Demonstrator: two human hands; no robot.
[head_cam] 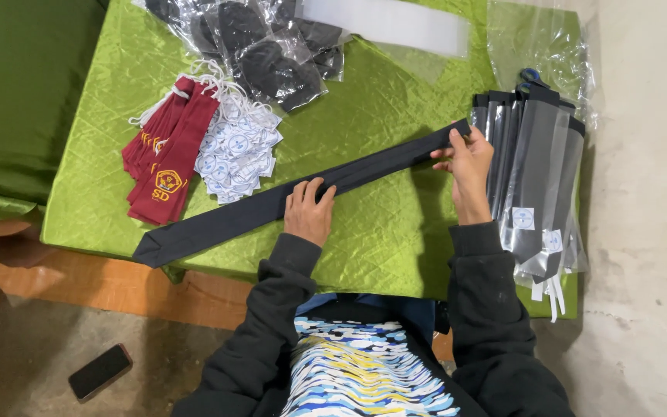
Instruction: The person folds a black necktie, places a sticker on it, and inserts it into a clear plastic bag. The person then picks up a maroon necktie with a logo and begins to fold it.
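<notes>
I am pinching the narrow end of the dark tie [295,193] with my right hand [468,166], fingers closed on its edge, while my left hand [309,210] is pressing flat on the tie's middle, fingers spread and not gripping. Both forearms in dark sleeves are reaching forward over the green cloth [380,232], the right one stretched further out.

The tie is lying in a long diagonal across the cloth, running from my right grip down past my left hand to its wide pointed tip at the table's near edge. It is looking plain, dark and flat.

Just beyond my right grip, bagged ties [538,185] are stacked. Past my left hand lie red ties [165,158] and a heap of white tags [239,150]; farther off are bagged dark pieces [272,46]. A phone [99,372] is lying on the floor, well apart.
</notes>
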